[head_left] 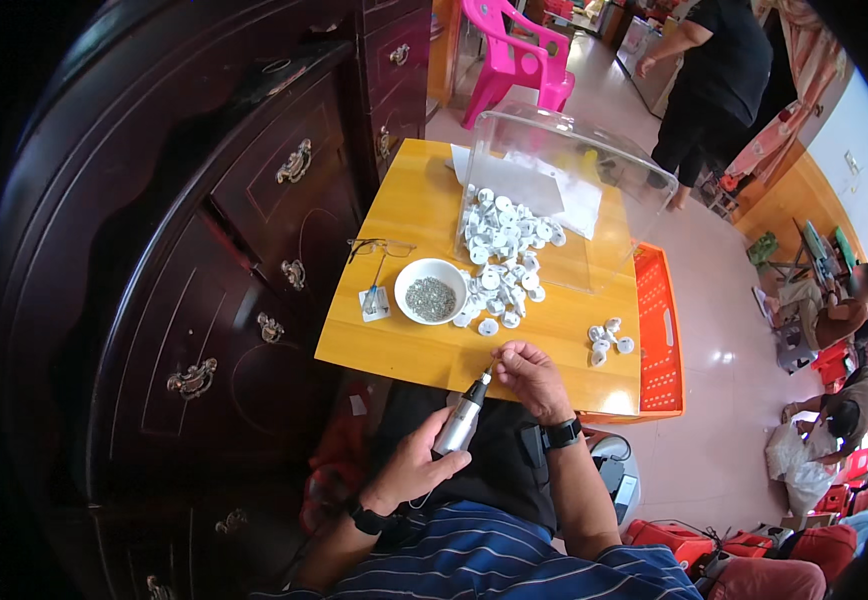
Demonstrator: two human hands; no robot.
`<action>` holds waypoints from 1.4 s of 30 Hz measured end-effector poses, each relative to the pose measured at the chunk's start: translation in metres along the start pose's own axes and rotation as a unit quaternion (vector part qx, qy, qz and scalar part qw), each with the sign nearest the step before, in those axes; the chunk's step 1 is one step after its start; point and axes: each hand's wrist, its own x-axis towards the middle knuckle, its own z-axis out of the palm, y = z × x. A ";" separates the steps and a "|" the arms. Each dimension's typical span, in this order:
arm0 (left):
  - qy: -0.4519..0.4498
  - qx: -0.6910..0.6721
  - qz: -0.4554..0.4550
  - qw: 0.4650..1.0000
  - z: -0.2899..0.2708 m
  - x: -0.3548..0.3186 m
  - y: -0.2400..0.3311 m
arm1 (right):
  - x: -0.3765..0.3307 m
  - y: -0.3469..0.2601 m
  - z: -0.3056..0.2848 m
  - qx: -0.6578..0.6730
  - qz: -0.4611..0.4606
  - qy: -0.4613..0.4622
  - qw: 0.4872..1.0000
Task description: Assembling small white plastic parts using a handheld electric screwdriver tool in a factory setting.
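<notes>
My left hand (pixel 409 468) is closed around a silver and black electric screwdriver (pixel 461 424), its tip tilted up toward the table's front edge. Right at that tip, my right hand (pixel 534 378) has thumb and fingers pinched together; what they hold is too small to make out. A white bowl (pixel 402 287) of small metal pieces (pixel 431 298), like screws, stands on the table beyond my hands. Beside it lies a heap of white round plastic parts (pixel 502 232), spilling from a clear plastic box (pixel 576 275) toward me. Several more white parts (pixel 601 345) sit apart at the right.
The yellow wooden table (pixel 374 345) has a dark cabinet (pixel 254 210) on its left and an orange crate (pixel 659 320) on its right. Eyeglasses (pixel 394 246) lie near the bowl. A pink chair (pixel 516 62) and a standing person (pixel 726 70) are beyond; other people sit at far right.
</notes>
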 end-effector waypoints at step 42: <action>0.034 0.034 0.018 0.999 -0.012 0.000 -0.002 | 0.042 -0.002 0.010 -0.530 -0.300 0.113 0.785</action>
